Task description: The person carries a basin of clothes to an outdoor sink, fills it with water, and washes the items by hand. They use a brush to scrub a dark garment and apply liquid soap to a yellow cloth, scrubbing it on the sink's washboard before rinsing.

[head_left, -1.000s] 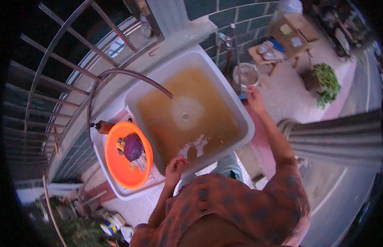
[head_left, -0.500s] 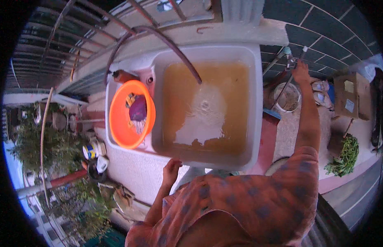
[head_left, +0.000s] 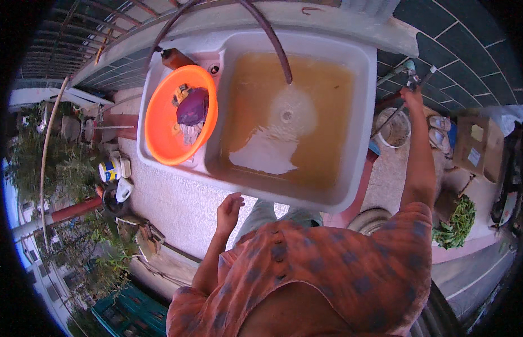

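Observation:
My right arm reaches out to the right, and my right hand (head_left: 412, 98) is closed around the tap (head_left: 413, 83) on the tiled wall. Loosely curled and holding nothing I can see, my left hand (head_left: 230, 212) hangs just off the sink's front edge. The pale sink (head_left: 360, 129) has brownish water (head_left: 323, 140) in its large basin. A dark hose (head_left: 275, 42) hangs over the water with its end above the basin. On the sink's left ledge an orange basin (head_left: 157, 132) stands tilted, with purple cloth (head_left: 193, 106) and other small pieces inside.
A brown bottle (head_left: 177, 58) lies behind the orange basin. Right of the sink are a white bucket (head_left: 397, 141), a cardboard box (head_left: 472, 147) and leafy greens (head_left: 461, 222) on the floor. Containers (head_left: 111, 170) and plants stand at the left.
The view has tilted, so the sink sits higher in the picture. My right hand's fingers, more spread at the tap before, are now wrapped around it. My left hand stays loosely curled.

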Demonstrator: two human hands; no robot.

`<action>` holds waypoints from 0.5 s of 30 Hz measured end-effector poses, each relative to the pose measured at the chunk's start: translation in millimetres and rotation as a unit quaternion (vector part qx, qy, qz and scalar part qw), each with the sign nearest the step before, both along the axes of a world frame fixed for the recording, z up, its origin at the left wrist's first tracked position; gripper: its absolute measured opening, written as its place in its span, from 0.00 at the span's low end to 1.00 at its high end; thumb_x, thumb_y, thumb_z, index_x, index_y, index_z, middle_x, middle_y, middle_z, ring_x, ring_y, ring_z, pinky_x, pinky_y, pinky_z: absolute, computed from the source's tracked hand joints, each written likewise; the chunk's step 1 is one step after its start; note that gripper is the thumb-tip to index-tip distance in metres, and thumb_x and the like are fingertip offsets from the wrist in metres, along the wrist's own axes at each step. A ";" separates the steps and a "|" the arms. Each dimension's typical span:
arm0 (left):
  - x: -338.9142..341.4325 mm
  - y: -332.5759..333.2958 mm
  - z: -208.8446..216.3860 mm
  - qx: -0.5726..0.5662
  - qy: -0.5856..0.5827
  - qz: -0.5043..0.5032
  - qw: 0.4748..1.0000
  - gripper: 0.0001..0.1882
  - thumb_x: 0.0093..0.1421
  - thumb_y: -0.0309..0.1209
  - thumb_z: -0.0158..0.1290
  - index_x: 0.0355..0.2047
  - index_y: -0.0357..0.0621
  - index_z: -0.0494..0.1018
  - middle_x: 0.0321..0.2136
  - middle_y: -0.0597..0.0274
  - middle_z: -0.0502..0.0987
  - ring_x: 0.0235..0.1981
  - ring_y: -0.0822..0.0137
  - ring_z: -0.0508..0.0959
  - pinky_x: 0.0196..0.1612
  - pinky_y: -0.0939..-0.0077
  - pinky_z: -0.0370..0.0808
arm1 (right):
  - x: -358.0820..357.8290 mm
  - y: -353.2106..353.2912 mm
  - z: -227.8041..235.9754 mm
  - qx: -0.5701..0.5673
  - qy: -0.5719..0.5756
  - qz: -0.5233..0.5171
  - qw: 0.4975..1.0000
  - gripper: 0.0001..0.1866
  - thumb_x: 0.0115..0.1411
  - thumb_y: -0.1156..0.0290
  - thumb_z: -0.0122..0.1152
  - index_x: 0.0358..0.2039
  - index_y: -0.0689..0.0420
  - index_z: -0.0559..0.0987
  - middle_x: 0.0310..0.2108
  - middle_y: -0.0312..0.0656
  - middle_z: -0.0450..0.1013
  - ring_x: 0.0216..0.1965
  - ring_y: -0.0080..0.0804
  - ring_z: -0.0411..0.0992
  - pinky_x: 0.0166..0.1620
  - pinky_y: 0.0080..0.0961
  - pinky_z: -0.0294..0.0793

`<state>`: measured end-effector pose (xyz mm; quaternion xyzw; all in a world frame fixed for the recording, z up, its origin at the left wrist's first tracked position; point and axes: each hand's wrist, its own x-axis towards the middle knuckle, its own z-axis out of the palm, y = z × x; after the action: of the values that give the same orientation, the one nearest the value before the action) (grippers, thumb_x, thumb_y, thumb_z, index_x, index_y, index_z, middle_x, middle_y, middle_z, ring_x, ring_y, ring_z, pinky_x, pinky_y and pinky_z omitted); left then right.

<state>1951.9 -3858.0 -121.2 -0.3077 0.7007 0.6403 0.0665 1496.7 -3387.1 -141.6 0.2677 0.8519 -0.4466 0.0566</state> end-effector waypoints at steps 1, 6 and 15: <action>0.6 -2.1 -2.0 0.002 0.007 -0.002 1.000 0.11 0.58 0.22 0.44 0.41 0.33 0.67 0.32 0.57 0.73 0.33 0.69 0.74 0.39 0.77 0.72 | -3.0 16.3 -15.4 0.045 0.049 0.008 0.998 0.39 0.45 0.64 0.55 0.57 0.62 0.52 0.34 0.50 0.73 0.38 0.42 0.71 0.42 0.30 0.68; 17.0 -18.4 -5.2 -0.004 0.020 0.016 1.000 0.13 0.56 0.19 0.43 0.43 0.34 0.66 0.34 0.56 0.73 0.34 0.69 0.74 0.39 0.77 0.72 | 34.9 -9.2 -39.0 0.046 0.287 0.055 0.955 0.37 0.48 0.73 0.55 0.58 0.57 0.51 0.33 0.42 0.68 0.31 0.28 0.66 0.38 0.21 0.67; 18.5 -114.1 -11.7 -0.037 0.107 0.067 0.991 0.13 0.56 0.17 0.40 0.42 0.34 0.65 0.40 0.56 0.69 0.39 0.68 0.72 0.42 0.75 0.72 | 222.7 -251.4 -27.0 -0.151 0.266 0.179 0.935 0.31 0.51 0.81 0.50 0.56 0.53 0.56 0.40 0.39 0.64 0.35 0.22 0.64 0.39 0.19 0.66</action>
<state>1970.4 -3972.2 -132.9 -0.2862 0.7046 0.6462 -0.0638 1719.4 -3638.5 -168.5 -0.0292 0.7923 -0.6071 -0.0536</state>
